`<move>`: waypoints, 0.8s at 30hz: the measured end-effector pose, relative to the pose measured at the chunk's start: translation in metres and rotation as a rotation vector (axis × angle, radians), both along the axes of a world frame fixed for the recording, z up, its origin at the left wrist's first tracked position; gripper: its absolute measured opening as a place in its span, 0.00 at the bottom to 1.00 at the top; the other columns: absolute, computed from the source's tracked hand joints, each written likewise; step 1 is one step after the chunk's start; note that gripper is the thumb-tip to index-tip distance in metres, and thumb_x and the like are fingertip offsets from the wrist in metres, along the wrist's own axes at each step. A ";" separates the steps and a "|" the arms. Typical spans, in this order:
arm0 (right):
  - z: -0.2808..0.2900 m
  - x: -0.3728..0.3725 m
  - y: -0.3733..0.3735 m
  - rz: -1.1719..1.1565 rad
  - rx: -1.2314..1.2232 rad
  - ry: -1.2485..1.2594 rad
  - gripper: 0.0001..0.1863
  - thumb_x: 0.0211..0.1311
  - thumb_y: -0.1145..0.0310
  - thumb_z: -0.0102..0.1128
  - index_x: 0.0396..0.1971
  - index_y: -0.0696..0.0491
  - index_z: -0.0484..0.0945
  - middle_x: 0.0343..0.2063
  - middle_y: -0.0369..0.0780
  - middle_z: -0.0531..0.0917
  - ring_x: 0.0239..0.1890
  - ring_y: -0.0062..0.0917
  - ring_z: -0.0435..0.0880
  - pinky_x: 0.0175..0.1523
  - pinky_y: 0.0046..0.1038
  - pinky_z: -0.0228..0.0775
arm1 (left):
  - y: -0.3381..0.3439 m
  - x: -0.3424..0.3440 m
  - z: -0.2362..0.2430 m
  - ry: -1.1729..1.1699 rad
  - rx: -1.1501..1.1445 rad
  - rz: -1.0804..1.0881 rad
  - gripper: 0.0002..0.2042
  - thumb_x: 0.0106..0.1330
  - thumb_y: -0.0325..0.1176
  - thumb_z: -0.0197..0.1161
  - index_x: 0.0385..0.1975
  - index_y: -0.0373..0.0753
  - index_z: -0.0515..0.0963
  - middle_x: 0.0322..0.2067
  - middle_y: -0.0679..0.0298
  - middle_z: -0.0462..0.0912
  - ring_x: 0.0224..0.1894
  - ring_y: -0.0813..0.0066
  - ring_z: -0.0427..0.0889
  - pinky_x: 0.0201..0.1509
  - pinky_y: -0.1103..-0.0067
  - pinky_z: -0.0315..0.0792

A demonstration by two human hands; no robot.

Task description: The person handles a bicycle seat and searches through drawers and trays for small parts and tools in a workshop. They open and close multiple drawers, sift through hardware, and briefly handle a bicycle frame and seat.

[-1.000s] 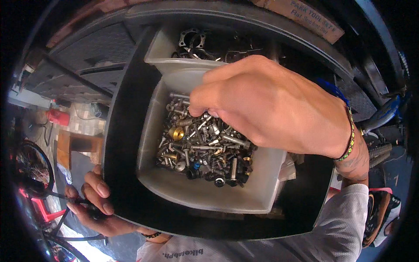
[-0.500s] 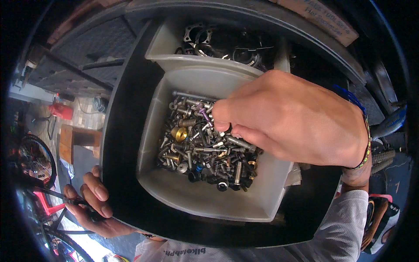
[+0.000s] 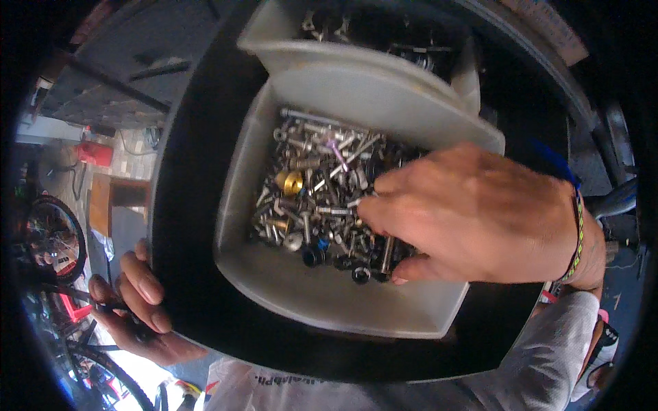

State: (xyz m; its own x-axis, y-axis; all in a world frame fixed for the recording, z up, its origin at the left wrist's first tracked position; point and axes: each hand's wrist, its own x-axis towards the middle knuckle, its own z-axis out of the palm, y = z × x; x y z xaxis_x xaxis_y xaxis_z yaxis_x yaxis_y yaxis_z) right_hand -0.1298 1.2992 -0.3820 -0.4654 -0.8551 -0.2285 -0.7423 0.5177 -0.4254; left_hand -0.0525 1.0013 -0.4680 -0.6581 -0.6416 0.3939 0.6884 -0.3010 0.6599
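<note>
My left hand (image 3: 144, 294) is closed round the left edge of a black drawer (image 3: 192, 274), partly behind it. Inside the drawer sits a pale plastic bin (image 3: 343, 308) heaped with bolts and small fittings (image 3: 322, 212), among them a brass fitting (image 3: 293, 182) and a purple bolt (image 3: 334, 152). My right hand (image 3: 459, 212) reaches into the bin's right side, fingers apart and touching the hardware, nothing visibly gripped; some fingertips are hidden among the pieces. Behind is a compartment with dark metal parts (image 3: 418, 58), blurred.
Dark shelving (image 3: 116, 82) rises at the upper left, and a cardboard box (image 3: 541, 27) lies at the upper right. On the left are a bicycle wheel (image 3: 58, 233), a red container (image 3: 96, 153) and a wooden piece of furniture (image 3: 103, 205).
My right hand has moved right and down and its pinched fingers have spread. The drawer appears tilted and shifted in view. The purple bolt now lies more exposed near the heap's top.
</note>
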 end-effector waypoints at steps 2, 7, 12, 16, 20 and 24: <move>-0.003 0.002 -0.003 0.014 -0.062 0.057 0.20 0.52 0.61 0.76 0.38 0.59 0.81 0.34 0.44 0.84 0.45 0.39 0.87 0.49 0.40 0.79 | -0.007 0.002 -0.004 0.034 -0.038 -0.001 0.18 0.80 0.44 0.47 0.51 0.36 0.75 0.15 0.70 0.69 0.33 0.74 0.73 0.65 0.64 0.67; -0.001 -0.001 -0.019 0.004 -0.029 0.310 0.15 0.56 0.67 0.69 0.39 0.61 0.80 0.30 0.43 0.82 0.35 0.39 0.89 0.37 0.38 0.80 | -0.007 0.003 0.001 0.086 -0.056 -0.120 0.15 0.77 0.42 0.50 0.49 0.35 0.72 0.21 0.62 0.70 0.36 0.72 0.68 0.61 0.69 0.62; 0.004 -0.008 -0.033 -0.154 -0.030 0.527 0.16 0.56 0.72 0.62 0.45 0.60 0.80 0.31 0.44 0.82 0.36 0.41 0.88 0.37 0.39 0.80 | -0.005 -0.002 0.003 0.140 -0.046 -0.155 0.16 0.78 0.40 0.50 0.52 0.34 0.74 0.19 0.63 0.70 0.34 0.74 0.71 0.63 0.66 0.65; 0.016 -0.017 -0.024 -0.217 -0.190 0.280 0.20 0.56 0.72 0.66 0.50 0.58 0.79 0.36 0.43 0.81 0.40 0.42 0.87 0.40 0.41 0.80 | -0.007 -0.003 -0.002 0.060 -0.048 0.071 0.18 0.80 0.45 0.49 0.51 0.36 0.77 0.12 0.72 0.67 0.30 0.76 0.75 0.66 0.62 0.71; -0.013 -0.023 -0.016 0.030 -0.371 0.209 0.21 0.56 0.69 0.72 0.49 0.56 0.79 0.38 0.41 0.81 0.41 0.43 0.87 0.41 0.43 0.80 | -0.003 0.001 0.007 -0.009 -0.077 0.009 0.16 0.81 0.44 0.48 0.50 0.37 0.76 0.11 0.72 0.67 0.31 0.76 0.76 0.67 0.62 0.69; -0.002 -0.016 -0.016 0.090 -0.135 -0.198 0.21 0.55 0.67 0.74 0.47 0.57 0.79 0.37 0.42 0.80 0.40 0.43 0.87 0.42 0.44 0.79 | -0.007 -0.001 0.005 0.039 -0.076 -0.141 0.17 0.82 0.44 0.46 0.50 0.38 0.75 0.11 0.73 0.69 0.32 0.75 0.77 0.66 0.62 0.69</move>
State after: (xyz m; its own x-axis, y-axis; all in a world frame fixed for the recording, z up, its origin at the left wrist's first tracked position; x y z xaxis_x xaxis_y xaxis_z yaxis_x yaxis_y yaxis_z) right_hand -0.1458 1.2832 -0.3837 -0.3437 -0.9200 -0.1883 -0.6781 0.3819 -0.6279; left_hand -0.0533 0.9946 -0.4625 -0.7228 -0.5116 0.4646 0.6684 -0.3464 0.6583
